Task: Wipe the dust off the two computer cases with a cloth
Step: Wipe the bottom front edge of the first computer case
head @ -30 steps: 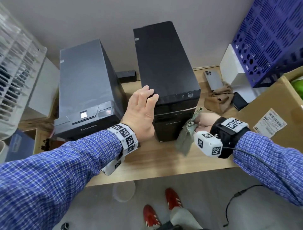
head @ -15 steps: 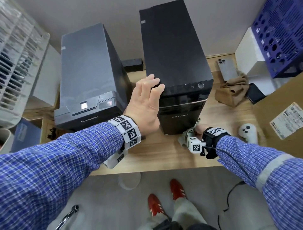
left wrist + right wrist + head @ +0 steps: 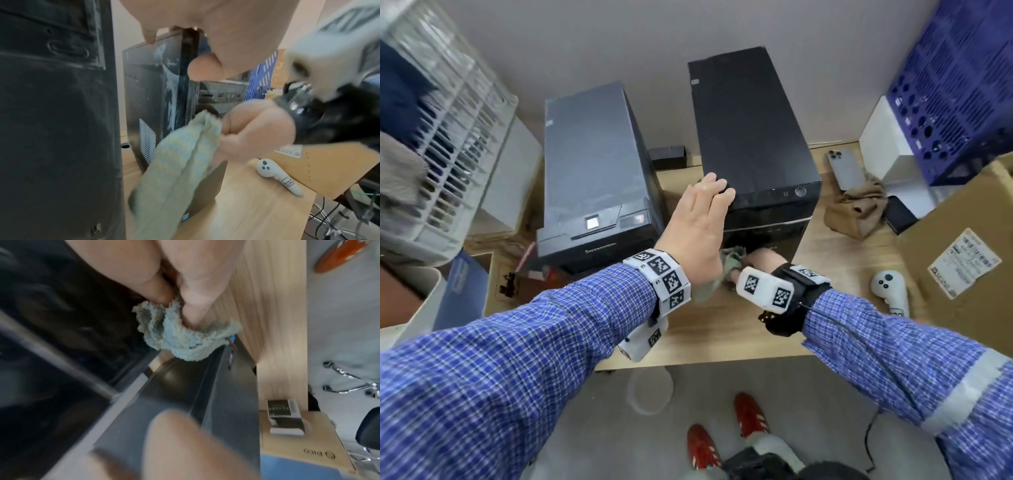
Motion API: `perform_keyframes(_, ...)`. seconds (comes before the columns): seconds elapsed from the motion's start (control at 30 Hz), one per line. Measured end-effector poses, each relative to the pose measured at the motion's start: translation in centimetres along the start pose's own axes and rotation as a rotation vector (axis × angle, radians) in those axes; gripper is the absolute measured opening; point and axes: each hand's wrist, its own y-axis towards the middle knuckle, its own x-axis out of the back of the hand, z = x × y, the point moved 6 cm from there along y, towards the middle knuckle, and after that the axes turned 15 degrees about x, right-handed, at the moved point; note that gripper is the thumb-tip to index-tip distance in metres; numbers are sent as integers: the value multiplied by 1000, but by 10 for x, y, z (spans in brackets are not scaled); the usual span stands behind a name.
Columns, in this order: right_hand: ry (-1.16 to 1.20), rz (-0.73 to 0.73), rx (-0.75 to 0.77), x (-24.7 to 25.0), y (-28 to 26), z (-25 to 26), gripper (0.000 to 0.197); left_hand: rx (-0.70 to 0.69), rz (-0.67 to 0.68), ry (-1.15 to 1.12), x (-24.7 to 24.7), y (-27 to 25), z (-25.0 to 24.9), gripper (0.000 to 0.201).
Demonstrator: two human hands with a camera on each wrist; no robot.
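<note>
The cloth (image 3: pixel 174 170), pale green and blue, is bunched in the grip of the right hand (image 3: pixel 257 129), whose fingers and thumb curl round its upper end; the rest hangs down against the lower front of the black computer case (image 3: pixel 753 137). In the right wrist view the fingertips (image 3: pixel 191 308) pinch the crumpled cloth just beside the case's front edge, low above the wooden surface (image 3: pixel 842 267). The left hand (image 3: pixel 698 236) lies with straight fingers on the front left corner of that case's top, holding nothing; its thumb hangs beside the front edge in the left wrist view. The grey computer case (image 3: pixel 592 164) stands just beside the black one on the left, apart from both hands, with pale dust smears on the side seen from the left wrist. On the surface to the right lie a white controller (image 3: pixel 890 287), a brown rag (image 3: pixel 856 209) and a phone (image 3: pixel 846 169). A cardboard box (image 3: pixel 962 253) stands at the right edge; a blue crate (image 3: pixel 955 92) stands behind it, its contents not visible.
</note>
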Motion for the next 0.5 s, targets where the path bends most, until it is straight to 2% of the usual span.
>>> perform_keyframes(0.03,195,106,2,-9,-10,4,34,11,15,13,1,-4,0,95)
perform_keyframes(0.07,325,188,83,-15,-23,13,31,26,27,-4,2,-11,1,96)
perform_keyframes(0.13,518,271,91,-20,-41,20,25,67,40,-122,0,-32,7,93)
perform_keyframes(0.23,310,341,170,-18,-59,24,25,143,151,-280,-21,-71,24,77)
perform_keyframes(0.3,270,362,138,-18,-64,17,17,224,253,-321,-39,-95,40,66)
perform_keyframes(0.37,166,383,103,-22,-70,3,16,336,296,-385,-50,-110,56,60)
perform_keyframes(0.43,70,423,82,-28,-71,-13,23,461,376,-507,-60,-120,68,56)
perform_keyframes(0.5,48,508,10,-40,-73,-34,35,600,503,-719,-74,-130,77,68)
